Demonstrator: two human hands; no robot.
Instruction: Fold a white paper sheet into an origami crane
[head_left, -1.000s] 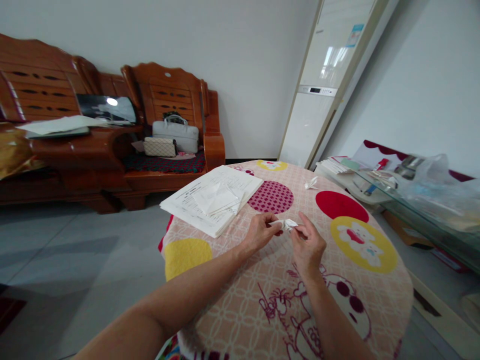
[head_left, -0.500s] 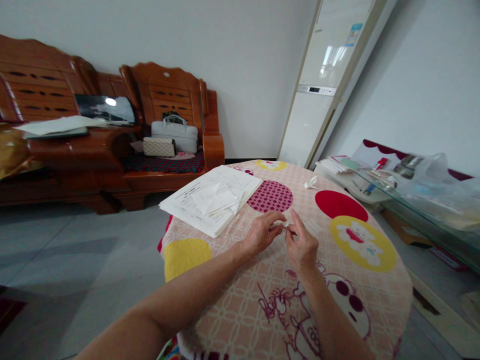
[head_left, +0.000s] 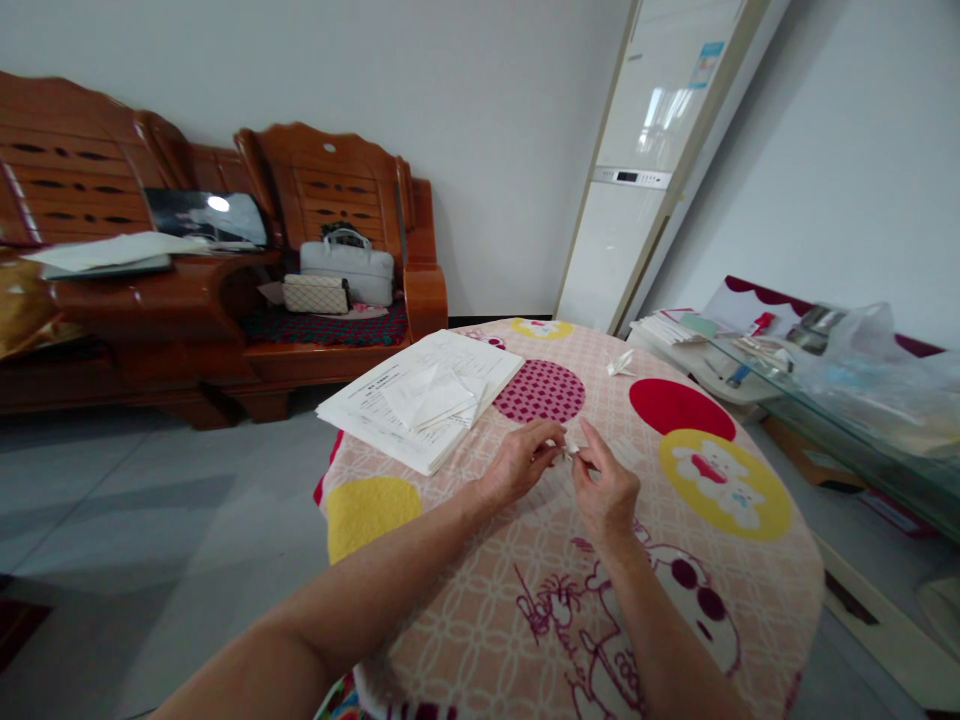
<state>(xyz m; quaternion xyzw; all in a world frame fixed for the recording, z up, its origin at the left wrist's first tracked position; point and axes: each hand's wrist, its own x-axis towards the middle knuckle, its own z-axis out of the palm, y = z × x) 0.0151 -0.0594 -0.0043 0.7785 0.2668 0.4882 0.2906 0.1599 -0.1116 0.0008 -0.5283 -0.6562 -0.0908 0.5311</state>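
A small piece of folded white paper [head_left: 571, 449] is pinched between my two hands, above the middle of the round table [head_left: 480, 600]. My left hand [head_left: 521, 462] comes at it from the left with thumb and fingers closed at its edge. On the other side, my right hand [head_left: 606, 490] grips it between thumb and curled fingers. Much of the paper is hidden by my fingertips. A folded paper crane [head_left: 620, 364] sits farther back on the tablecloth. White square sheets [head_left: 431, 397] lie on a stack of printed pages [head_left: 360, 415] to the left.
Beyond the table stands a wooden armchair [head_left: 330, 180] with a grey bag [head_left: 349, 268] and a quilted purse [head_left: 316, 294]. A tall air conditioner [head_left: 622, 220] is at the wall. At right, a glass shelf [head_left: 862, 440] carries plastic bags [head_left: 877, 350] and papers.
My hands have stayed in nearly the same place. The fingertips have shifted slightly apart, and a little more of the folded paper shows between them.
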